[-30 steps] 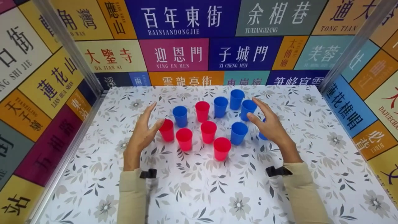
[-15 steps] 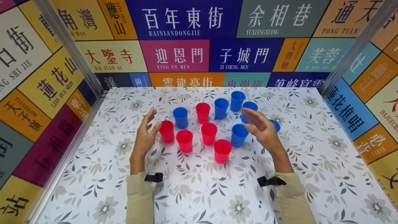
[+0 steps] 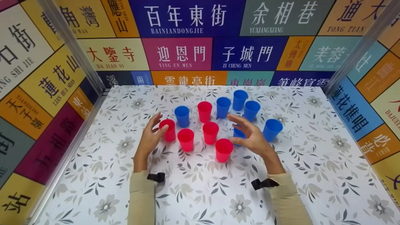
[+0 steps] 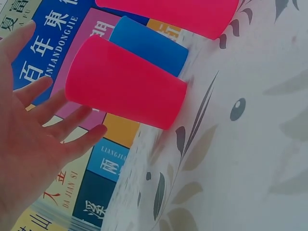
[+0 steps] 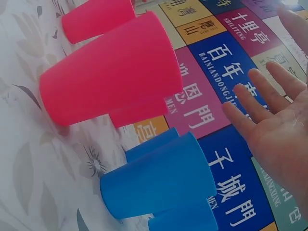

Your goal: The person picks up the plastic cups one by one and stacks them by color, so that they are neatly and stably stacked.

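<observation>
Red and blue plastic cups stand upright, mouths up, in a loose cluster on the table. My left hand is beside the leftmost red cup, its thumb overlapping the rim in the head view. The left wrist view shows those fingers spread and relaxed behind a red cup, gripping nothing. My right hand hovers over a blue cup, partly hiding it, close to the front red cup. In the right wrist view its fingers are extended and apart from the cups.
Among the other cups are a blue one right of my right hand, a red one at the back and a blue one at back left. The table has a flowered cover; sign-patterned walls enclose three sides.
My right hand has moved left and toward me, from the back-right blue cups to near the front red cup. My left hand has shifted slightly right. The cups stand as before.
</observation>
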Action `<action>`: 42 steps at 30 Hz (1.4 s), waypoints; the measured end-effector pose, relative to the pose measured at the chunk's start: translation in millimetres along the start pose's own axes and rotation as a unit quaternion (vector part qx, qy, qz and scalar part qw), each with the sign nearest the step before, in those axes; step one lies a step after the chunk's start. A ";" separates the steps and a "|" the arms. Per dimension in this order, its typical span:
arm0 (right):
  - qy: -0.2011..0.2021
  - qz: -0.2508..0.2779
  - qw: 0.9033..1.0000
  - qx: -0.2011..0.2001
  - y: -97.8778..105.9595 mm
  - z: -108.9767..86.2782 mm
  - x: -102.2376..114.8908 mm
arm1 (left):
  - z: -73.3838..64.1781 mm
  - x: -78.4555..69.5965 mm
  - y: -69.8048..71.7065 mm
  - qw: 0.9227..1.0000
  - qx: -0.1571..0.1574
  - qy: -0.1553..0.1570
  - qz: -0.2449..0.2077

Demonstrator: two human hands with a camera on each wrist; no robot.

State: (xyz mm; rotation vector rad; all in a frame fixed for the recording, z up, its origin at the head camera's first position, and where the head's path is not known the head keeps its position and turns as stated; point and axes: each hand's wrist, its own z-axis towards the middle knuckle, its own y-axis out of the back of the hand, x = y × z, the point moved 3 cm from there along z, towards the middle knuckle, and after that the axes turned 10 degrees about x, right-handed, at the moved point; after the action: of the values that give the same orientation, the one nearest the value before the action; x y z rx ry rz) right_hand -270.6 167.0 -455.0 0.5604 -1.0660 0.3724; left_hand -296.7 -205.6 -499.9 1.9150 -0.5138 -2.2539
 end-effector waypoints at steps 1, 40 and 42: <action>-0.011 -0.007 1.000 0.007 -2.1 0.5 -0.8 | -0.3 1.1 0.6 1.000 0.000 -0.001 -0.003; -0.161 -0.019 0.977 0.139 -17.4 -7.9 -30.4 | -10.6 -21.0 -1.9 0.996 0.047 0.015 -0.076; -0.158 -0.017 0.977 0.139 -17.1 -8.5 -29.6 | -10.8 -19.5 -2.3 0.995 0.054 0.021 -0.078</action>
State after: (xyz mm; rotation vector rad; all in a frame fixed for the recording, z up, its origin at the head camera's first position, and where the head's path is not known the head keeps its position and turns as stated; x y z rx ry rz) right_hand -268.3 157.8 -488.9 0.9097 -1.3177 0.4145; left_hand -282.3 -199.0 -483.9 2.1183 -0.5078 -2.3175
